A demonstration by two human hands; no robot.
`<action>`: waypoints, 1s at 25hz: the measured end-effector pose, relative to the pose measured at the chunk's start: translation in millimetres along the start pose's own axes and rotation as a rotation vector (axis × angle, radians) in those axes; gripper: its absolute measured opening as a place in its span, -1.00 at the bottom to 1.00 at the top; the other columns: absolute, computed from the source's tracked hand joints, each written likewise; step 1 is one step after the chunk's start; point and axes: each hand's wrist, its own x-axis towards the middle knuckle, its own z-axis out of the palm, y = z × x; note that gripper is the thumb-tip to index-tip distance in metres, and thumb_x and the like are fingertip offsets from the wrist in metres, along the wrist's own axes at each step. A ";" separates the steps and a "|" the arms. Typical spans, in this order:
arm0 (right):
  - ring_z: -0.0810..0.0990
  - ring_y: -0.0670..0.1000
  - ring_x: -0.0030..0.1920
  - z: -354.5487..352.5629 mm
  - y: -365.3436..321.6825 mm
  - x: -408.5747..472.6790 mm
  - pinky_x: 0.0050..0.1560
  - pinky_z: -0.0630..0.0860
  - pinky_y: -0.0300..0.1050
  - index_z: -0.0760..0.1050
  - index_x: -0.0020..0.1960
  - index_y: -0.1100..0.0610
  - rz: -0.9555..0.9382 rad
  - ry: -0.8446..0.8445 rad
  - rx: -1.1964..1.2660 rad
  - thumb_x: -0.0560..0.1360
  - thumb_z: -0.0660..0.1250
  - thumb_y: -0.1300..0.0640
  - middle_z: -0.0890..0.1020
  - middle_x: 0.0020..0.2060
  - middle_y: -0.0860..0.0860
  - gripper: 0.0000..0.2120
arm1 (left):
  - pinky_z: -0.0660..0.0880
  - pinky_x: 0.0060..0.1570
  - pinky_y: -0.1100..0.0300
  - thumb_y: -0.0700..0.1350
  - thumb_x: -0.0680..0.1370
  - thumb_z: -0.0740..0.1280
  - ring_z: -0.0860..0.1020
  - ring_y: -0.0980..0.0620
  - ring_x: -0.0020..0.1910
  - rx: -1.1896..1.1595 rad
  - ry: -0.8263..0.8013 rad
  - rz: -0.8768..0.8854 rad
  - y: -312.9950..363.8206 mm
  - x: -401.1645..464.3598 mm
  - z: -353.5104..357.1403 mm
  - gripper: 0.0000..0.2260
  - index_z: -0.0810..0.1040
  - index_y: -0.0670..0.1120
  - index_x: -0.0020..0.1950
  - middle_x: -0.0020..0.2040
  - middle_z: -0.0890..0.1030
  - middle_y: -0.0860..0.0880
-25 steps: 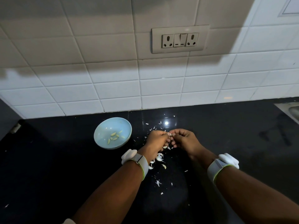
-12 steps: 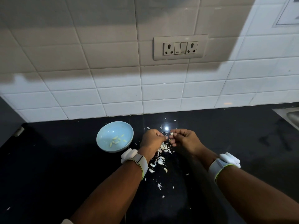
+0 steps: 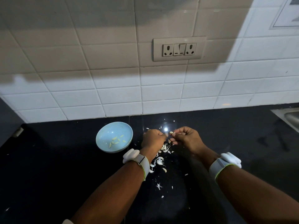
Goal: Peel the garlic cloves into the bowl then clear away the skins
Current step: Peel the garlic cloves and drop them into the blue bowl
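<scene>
Head view: right hand (image 3: pixel 188 139) fingers (image 3: pixel 175 131) pinching garlic clove (image 3: pixel 171 132).

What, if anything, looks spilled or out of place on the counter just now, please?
Only the garlic skins: white flakes lie scattered over the black counter beneath and around both hands, a few strays nearer the camera. That fits peeling. The blue bowl sits upright with peeled cloves inside; nothing looks damaged.
</scene>
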 end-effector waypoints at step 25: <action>0.67 -0.08 -0.28 -6.5 -2.5 12.9 -0.18 0.60 -0.09 0.62 -0.24 0.04 -0.090 0.302 -0.830 0.46 0.53 -0.10 0.69 -0.37 -0.11 -0.76 | 0.32 -0.45 0.26 -0.07 0.65 0.34 0.50 0.11 -0.31 -0.618 -0.215 -0.146 5.1 0.0 2.0 -0.88 0.58 -0.07 -0.04 -0.17 0.63 -0.01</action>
